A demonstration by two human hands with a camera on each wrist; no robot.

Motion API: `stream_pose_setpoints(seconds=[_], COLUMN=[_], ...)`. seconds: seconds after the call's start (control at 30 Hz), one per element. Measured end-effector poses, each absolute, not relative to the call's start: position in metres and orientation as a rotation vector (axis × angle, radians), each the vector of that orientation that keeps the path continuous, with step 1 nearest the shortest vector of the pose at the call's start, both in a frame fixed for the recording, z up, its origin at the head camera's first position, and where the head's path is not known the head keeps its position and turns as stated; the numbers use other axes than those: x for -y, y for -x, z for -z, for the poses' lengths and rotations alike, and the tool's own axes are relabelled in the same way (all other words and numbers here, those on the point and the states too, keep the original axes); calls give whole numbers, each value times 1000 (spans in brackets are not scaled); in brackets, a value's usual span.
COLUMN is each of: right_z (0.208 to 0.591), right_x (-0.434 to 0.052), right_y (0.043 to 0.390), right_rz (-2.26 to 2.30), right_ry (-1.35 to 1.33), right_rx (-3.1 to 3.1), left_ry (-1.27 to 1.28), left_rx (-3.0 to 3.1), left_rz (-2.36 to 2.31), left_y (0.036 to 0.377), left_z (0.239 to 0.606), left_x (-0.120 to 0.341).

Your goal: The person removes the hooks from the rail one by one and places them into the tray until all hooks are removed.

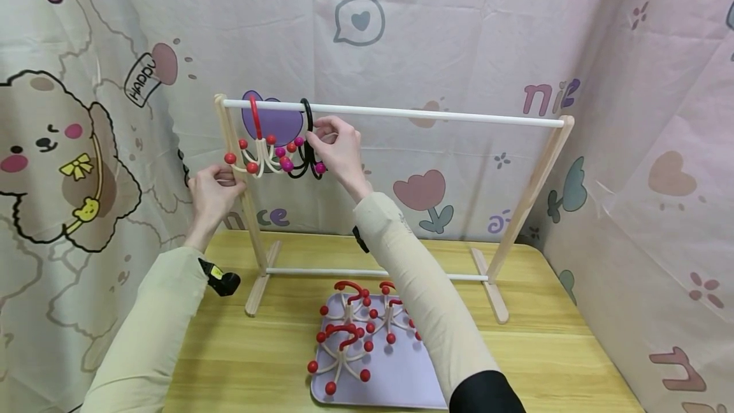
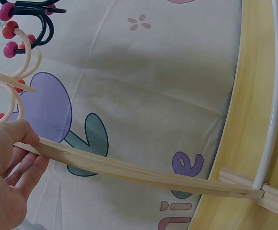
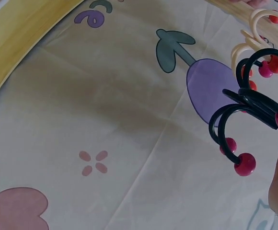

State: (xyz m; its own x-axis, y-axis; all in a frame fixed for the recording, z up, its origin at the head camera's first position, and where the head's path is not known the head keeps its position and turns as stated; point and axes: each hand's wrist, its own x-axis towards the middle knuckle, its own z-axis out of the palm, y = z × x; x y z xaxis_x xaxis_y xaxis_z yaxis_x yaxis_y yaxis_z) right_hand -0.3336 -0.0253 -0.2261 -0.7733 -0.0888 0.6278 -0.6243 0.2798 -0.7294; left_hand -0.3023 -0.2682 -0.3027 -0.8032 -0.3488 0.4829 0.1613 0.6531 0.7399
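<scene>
My right hand [image 1: 339, 152] pinches the upper part of a black hook hanger [image 3: 254, 108] with pink ball tips. Its hook loops over the white top rail [image 1: 436, 115] of a wooden stand. Just left of it, a cream hanger with a red hook [image 1: 255, 118] and red balls hangs from the same rail; the two sets of curved arms nearly touch. With thumb and fingers, my left hand [image 1: 213, 195] grips the stand's left post [image 2: 129, 167] below the rail. In the right wrist view only a little of the right hand shows at the edge.
A pale purple tray [image 1: 395, 391] on the wooden table [image 1: 550, 362] holds several cream hangers with red hooks [image 1: 344, 330]. My right forearm covers part of it. The stand's right post [image 1: 524, 209] and lower bar [image 1: 321, 271] lie beyond. Printed cloth [image 1: 459, 37] surrounds the table.
</scene>
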Motion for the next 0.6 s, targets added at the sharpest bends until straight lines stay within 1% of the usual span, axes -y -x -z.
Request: stream_pose_setpoints(seconds=[0.6], right_z=[222], right_x=[29], right_y=[335], right_rz=[-1491], right_ry=[-611], right_rx=[2091], left_ry=[-157], left_rx=[2266], left_rz=[1060], left_y=[301], left_z=[302], left_x=[267])
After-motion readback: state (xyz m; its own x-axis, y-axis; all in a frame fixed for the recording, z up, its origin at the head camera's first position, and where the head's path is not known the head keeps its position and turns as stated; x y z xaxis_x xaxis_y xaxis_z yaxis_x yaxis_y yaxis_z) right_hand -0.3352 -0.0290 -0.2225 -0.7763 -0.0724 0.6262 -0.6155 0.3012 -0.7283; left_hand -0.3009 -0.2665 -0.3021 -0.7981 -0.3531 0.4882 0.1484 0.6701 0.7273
